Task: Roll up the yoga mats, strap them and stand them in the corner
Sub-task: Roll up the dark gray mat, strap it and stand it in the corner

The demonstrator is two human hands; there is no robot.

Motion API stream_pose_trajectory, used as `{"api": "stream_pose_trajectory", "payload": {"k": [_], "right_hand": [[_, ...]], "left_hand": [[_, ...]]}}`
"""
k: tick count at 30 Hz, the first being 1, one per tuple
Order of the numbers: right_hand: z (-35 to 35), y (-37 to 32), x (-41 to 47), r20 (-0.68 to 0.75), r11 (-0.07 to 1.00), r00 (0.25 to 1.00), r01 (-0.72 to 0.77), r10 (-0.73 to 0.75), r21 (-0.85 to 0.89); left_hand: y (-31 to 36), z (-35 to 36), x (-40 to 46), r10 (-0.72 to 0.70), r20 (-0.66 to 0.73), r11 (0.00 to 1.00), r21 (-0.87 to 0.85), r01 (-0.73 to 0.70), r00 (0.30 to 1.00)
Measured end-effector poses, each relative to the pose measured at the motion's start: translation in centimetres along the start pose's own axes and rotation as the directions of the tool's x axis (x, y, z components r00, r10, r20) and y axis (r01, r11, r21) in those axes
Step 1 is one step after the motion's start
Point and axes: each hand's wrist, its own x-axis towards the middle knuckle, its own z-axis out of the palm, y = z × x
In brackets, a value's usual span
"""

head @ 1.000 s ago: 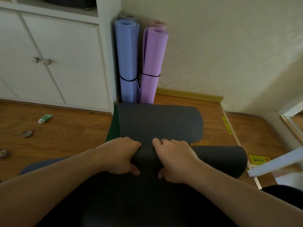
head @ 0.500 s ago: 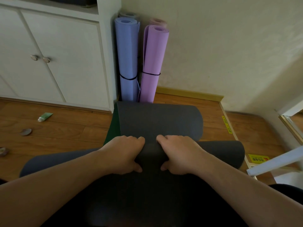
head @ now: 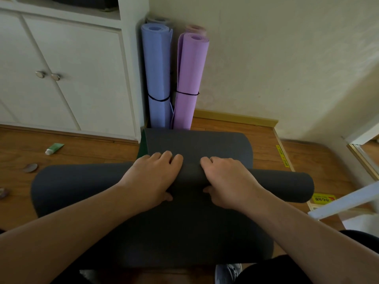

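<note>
My left hand (head: 152, 177) and right hand (head: 227, 181) each hold a closed grip on the dark grey mat (head: 82, 185), partly rolled, lying across the wooden floor (head: 82, 148). The blue mat (head: 156, 78) and purple mat (head: 189, 83) stand strapped in the corner.

Only a few things with writing can be seen, and none of it can be read. A yellow card (head: 324, 200) with red marks lies on the wood floor (head: 82, 156), just past the right end of the dark mat roll (head: 276, 185). The marks on it are upside down and too blurry to make out. A thin yellow strip (head: 283, 156) with tiny dark marks is stuck to the floor behind that same end. Those marks are too small to read.
</note>
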Motion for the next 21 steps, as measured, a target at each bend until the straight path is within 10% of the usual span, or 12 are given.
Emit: {"api": "stream_pose_trajectory", "payload": {"k": [10,21], "right_hand": [[1.0,-0.9,-0.4,-0.101,0.998,0.994,-0.036,0.029,-0.060],[-0.1,0.3,0.3,0.096,0.999,0.995,0.026,-0.030,0.045]], "left_hand": [[-0.4,-0.6,0.1,0.014,0.065,0.998,-0.059,-0.010,0.998],[-0.2,-0.1,-0.1,0.016,0.082,0.998,-0.069,-0.010,0.996]]}}
